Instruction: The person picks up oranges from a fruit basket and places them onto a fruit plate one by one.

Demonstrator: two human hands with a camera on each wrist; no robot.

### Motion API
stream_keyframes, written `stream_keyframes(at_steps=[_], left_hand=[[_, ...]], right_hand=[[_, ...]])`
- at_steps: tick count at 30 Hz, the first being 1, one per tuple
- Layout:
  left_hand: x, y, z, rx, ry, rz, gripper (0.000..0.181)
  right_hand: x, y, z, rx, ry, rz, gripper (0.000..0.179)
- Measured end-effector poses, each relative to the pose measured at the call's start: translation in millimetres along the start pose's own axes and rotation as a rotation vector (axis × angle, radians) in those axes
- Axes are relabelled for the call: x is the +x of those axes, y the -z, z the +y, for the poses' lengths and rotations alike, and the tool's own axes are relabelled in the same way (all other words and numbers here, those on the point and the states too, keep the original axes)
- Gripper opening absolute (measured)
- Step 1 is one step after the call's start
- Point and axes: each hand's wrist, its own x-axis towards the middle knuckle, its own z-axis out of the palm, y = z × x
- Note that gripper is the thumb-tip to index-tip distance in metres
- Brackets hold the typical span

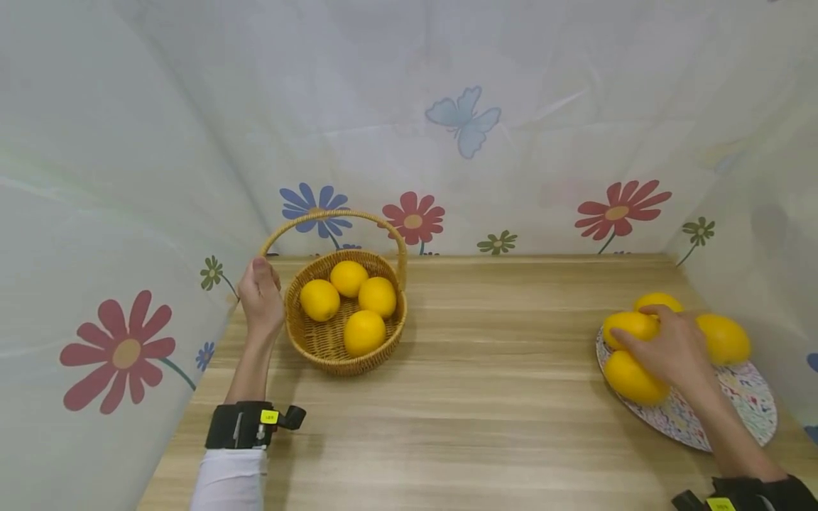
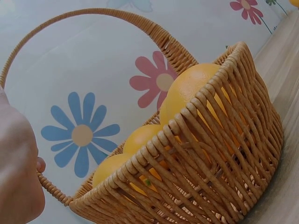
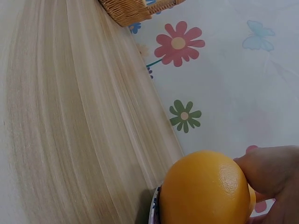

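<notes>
My left hand [image 1: 260, 298] grips the left side of the arched handle [image 1: 332, 213] of a wicker basket [image 1: 348, 365]. Several oranges [image 1: 364, 333] lie inside, and in the left wrist view the basket [image 2: 201, 158] appears tilted by the camera angle. Over on the right, my right hand [image 1: 680, 348] reaches over a patterned plate [image 1: 744, 401] that bears more oranges. Its thumb and fingers are around one orange [image 1: 629, 328] at the plate's left side. Another orange [image 1: 635, 377] sits just in front of it; the fingertips are partly hidden.
Both stand on a wood-grain table [image 1: 486, 397], the basket at left and the plate at right. A pale curtain [image 1: 543, 142] printed with flowers and a butterfly hangs behind the table and along its sides. One orange [image 1: 723, 339] lies right of my right hand.
</notes>
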Motion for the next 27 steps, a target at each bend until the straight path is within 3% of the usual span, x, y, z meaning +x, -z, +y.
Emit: stream_keyframes(at_steps=[9, 16, 21, 27], left_hand=[[1.7, -1.2, 2.7, 0.005, -0.014, 0.025, 0.080], [1.1, -1.7, 2.7, -0.016, -0.023, 0.024, 0.060], [1.4, -2.1, 1.3, -0.014, -0.027, 0.030, 0.060], [1.1, -2.2, 2.2, -0.019, -0.031, 0.031, 0.060]], right_hand=[[5.4, 0, 0, -0.004, 0.024, -0.019, 0.082], [9.1, 7, 0, -0.033, 0.049, -0.078, 0.081], [9.6, 14, -2, -0.058, 0.070, -0.124, 0.081], [3.6, 21, -17, -0.070, 0.124, -0.090, 0.083]])
